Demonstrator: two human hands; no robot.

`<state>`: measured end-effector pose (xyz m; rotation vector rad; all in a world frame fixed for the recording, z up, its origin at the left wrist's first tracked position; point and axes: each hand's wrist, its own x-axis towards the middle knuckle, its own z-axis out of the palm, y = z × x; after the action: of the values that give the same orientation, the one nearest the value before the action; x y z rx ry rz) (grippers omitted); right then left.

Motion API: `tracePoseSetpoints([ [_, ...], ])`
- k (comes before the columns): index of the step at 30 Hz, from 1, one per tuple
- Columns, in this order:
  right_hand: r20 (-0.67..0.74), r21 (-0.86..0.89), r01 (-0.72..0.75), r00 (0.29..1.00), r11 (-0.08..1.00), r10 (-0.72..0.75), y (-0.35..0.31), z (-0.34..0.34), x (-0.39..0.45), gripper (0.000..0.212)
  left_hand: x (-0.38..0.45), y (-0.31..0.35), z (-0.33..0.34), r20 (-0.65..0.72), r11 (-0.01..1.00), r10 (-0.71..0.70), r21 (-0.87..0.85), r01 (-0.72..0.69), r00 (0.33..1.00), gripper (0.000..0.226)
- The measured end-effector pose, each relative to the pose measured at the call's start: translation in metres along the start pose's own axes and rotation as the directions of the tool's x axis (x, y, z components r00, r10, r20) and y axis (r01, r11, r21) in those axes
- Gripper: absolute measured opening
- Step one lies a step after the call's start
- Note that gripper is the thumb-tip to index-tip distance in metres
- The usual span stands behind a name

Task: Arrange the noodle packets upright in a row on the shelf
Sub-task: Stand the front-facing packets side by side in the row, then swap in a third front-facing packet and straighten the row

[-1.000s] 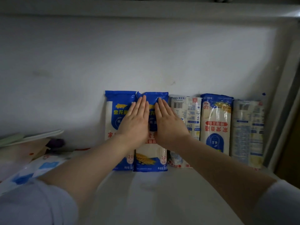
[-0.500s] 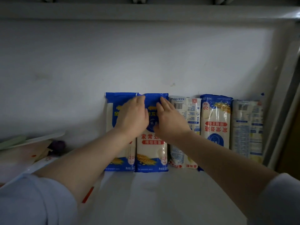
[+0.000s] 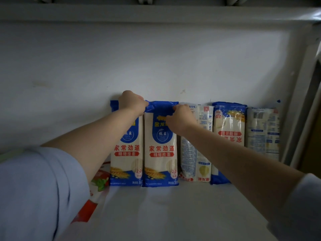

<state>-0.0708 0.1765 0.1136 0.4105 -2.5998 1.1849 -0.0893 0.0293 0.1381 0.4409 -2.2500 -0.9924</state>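
My right fingers (image 3: 180,108) pinch the top right corner of the second packet (image 3: 160,150), on its crimped blue seal, and my left fingers (image 3: 139,103) are curled over the top where that seal meets the first packet (image 3: 126,150); whether the left ones actually clamp either seal I cannot tell, since the knuckles hide the tips. So the packet hangs straight down from both hands: its long axis runs vertically from my fingers to the shelf (image 3: 173,214), where its bottom edge sits. It stands flush against the first packet and just beside the third packet (image 3: 196,153) on its right. Two more packets stand further right against the back wall (image 3: 156,58). Both hands are equally near, one per corner, so I judge the coming move to be a small squaring-up at the top.
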Motion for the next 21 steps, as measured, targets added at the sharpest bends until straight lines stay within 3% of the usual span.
tracePoseSetpoints([
  [4,-0.046,-0.013,0.049,0.998,0.999,-0.049,0.002,0.001,-0.005,0.032,-0.003,0.002,-0.005,-0.016,0.997,0.031,-0.076,-0.032,0.999,0.011],
  [8,-0.045,-0.062,0.068,0.997,0.996,-0.071,0.003,0.003,-0.005,0.033,-0.009,-0.008,-0.006,-0.092,0.980,0.089,-0.169,-0.104,0.992,0.016],
  [12,-0.038,-0.055,0.086,0.995,0.995,-0.088,0.006,0.007,-0.006,0.037,-0.008,-0.009,-0.008,-0.181,0.979,0.171,-0.076,-0.187,0.969,0.015],
  [15,-0.018,-0.208,0.163,0.985,0.965,-0.170,0.011,0.014,-0.019,0.067,-0.024,-0.012,-0.013,-0.250,0.894,0.448,0.141,-0.426,0.858,0.021],
  [17,0.061,-0.432,0.334,0.938,0.838,-0.342,0.019,0.022,-0.033,0.070,-0.045,-0.024,-0.008,-0.067,0.720,0.665,0.326,-0.613,0.744,0.033],
  [18,0.109,-0.518,0.406,0.904,0.753,-0.413,0.025,0.025,-0.036,0.066,-0.055,-0.031,-0.003,0.065,0.629,0.705,0.403,-0.665,0.706,0.041],
  [21,0.152,-0.635,0.394,0.907,0.664,-0.392,0.038,0.030,-0.031,0.064,-0.069,-0.052,0.012,0.319,0.487,0.611,0.569,-0.662,0.724,0.055],
])
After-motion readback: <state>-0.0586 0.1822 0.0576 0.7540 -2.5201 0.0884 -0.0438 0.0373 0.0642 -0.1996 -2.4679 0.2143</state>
